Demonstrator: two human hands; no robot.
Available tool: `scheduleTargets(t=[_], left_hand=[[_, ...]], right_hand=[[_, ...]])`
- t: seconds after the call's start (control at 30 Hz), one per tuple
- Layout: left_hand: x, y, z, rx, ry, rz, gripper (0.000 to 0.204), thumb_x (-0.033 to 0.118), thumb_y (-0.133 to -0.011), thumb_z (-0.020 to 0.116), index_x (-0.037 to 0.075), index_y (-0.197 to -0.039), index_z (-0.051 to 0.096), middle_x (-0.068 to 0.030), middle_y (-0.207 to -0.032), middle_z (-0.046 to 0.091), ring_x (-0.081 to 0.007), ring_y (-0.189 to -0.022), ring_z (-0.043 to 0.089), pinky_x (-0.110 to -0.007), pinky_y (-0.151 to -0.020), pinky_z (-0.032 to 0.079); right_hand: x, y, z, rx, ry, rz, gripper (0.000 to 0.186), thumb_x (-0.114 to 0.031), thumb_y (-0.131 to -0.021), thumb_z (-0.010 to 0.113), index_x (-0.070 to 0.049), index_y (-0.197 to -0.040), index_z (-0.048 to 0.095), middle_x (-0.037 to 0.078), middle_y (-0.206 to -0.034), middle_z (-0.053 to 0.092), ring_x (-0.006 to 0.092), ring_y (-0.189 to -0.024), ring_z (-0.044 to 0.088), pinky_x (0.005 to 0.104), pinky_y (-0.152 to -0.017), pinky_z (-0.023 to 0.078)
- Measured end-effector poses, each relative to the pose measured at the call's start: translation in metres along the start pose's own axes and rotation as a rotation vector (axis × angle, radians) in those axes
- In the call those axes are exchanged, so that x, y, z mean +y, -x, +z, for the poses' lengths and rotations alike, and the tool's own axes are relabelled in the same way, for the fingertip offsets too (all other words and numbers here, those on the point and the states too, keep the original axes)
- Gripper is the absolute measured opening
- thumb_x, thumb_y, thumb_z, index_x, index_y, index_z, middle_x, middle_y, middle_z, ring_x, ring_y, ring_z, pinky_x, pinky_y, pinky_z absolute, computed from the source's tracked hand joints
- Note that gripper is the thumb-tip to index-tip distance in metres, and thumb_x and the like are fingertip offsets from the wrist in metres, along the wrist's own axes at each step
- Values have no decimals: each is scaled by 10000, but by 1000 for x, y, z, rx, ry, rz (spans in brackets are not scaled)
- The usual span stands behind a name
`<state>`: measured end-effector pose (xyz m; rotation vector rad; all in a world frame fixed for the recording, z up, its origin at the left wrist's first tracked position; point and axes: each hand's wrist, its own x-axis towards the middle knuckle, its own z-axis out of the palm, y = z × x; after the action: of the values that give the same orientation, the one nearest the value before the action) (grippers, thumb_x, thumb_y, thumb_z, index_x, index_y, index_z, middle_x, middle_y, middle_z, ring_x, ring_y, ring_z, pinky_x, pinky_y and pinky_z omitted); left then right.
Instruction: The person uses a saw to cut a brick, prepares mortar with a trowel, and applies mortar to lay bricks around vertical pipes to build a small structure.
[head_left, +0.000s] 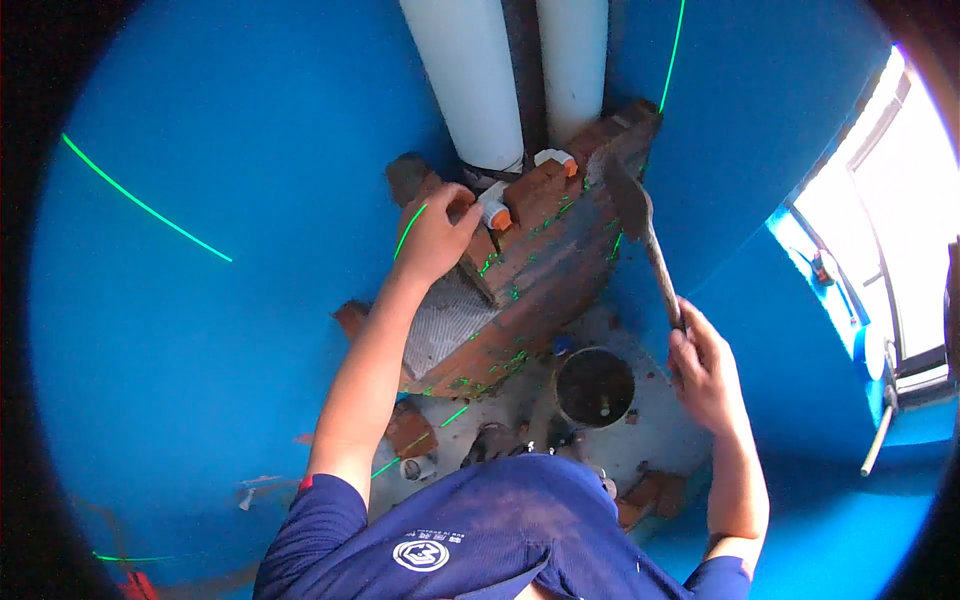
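Note:
My right hand (705, 365) grips the handle of a trowel (630, 205), whose dark, dirty blade is raised beside the right end of a low brick wall (545, 295). My left hand (440, 230) is over the wall's left part, fingers curled and thumb bent toward them. Whatever lies between those fingers is too dark to make out. Close to its fingertips, a white pipe end with an orange plug (500, 217) sticks out among the bricks. A second orange plug (570, 167) shows farther right. Behind the left hand sits a broken brick (410, 180). Ridged grey sheeting or block (445, 320) faces part of the wall.
Two thick white pipes (465, 90) rise behind the wall between blue walls (220, 180). Below stands a dark bucket (595, 388). Loose bricks (410, 430) lie on the floor, with more bricks (655, 495) lower right. A bright window (900, 200) is at right. Green laser lines cross the surfaces.

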<state>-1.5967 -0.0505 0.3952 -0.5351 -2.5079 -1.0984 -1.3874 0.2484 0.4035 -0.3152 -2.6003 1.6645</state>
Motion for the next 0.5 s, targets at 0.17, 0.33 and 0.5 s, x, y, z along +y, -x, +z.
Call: scheduleTargets(t=[0.17, 0.33, 0.5], left_hand=[[-11, -34, 32, 49, -287, 246, 318, 256, -763, 725, 14, -962, 675, -177, -928, 664, -324, -880, 640, -425, -757, 501], [-5, -51, 51, -269, -225, -31, 420, 272, -766, 750, -11, -1065, 668, -220, -983, 672, -331, -906, 661, -423, -814, 505], [-5, -53, 51, -321, -113, -156, 393, 245, -739, 775, -12, -1023, 687, -229, -948, 679, -335, -889, 670, -423, -808, 510]], right_hand=[[-54, -21, -17, -56, 127, 5, 429, -152, -978, 481, -138, -1405, 434, 25, -734, 536, 91, -607, 479, 265, -538, 415], [-91, -47, -32, -204, 210, -61, 410, -165, -976, 482, -168, -1386, 465, 19, -732, 570, 73, -512, 478, 248, -435, 394], [-99, -61, -35, -284, 252, -72, 391, -179, -980, 468, -169, -1371, 483, 21, -723, 575, 70, -513, 484, 254, -439, 406]])
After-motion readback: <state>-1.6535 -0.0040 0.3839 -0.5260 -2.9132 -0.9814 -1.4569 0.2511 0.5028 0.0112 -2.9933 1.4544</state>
